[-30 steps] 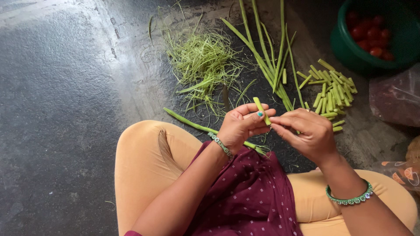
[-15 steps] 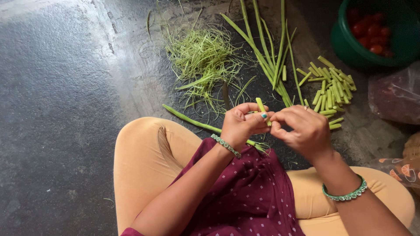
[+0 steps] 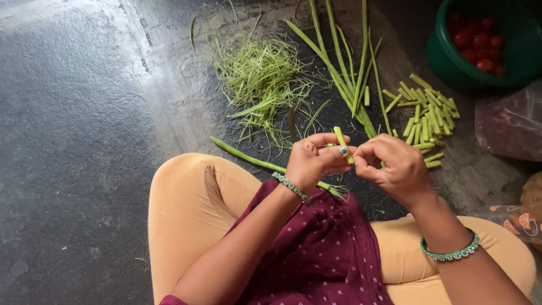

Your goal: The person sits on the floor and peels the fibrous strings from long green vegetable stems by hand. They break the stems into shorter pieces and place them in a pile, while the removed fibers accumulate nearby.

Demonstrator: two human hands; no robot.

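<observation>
My left hand (image 3: 314, 161) grips a short green stalk piece (image 3: 341, 139) that sticks up between thumb and fingers. My right hand (image 3: 394, 166) pinches the same piece at its lower end, fingertips touching the left hand's. Both hands hover above my crossed legs in tan trousers. A long green stalk (image 3: 248, 158) lies on the floor just beyond my left knee and runs under my hands. Beyond it sit a pile of cut stalk pieces (image 3: 428, 116), a tangle of thin peeled strings (image 3: 259, 70) and several long uncut stalks (image 3: 344, 68).
A green bowl (image 3: 446, 62) holding small red tomatoes stands at the far right. A clear plastic bag (image 3: 508, 124) lies beside it, and a patterned bag (image 3: 516, 217) is near my right knee. The floor is dark stone.
Both hands stayed together on the short piece, shifting slightly up and left. The fingers have re-gripped it, so more of the stalk shows above my left hand.
</observation>
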